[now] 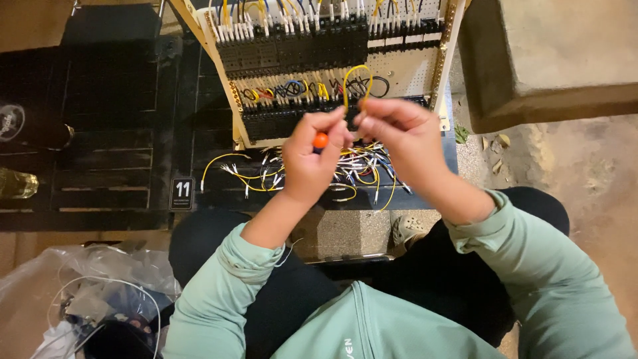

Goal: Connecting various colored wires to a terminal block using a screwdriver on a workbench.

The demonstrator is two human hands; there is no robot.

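A yellow wire (357, 80), bent into a loop, is pinched between the fingertips of the left hand (311, 156) and the right hand (405, 136), raised just in front of the wiring panel (332, 66). A tool with an orange handle end (321, 140) is also clenched in the left hand; its tip is hidden by the fingers.

The panel is leaned upright, with rows of black terminal blocks (292, 50) and short yellow, blue, red and black jumper loops. A heap of loose yellow and white wires (299, 176) is spread at its foot, partly covered by both hands. A dark slatted pallet (113, 133) lies to the left, a concrete block (551, 53) to the right, and a clear plastic bag (100, 292) at lower left.

The panel top is cut off by the frame edge. The bag contents are hard to make out.
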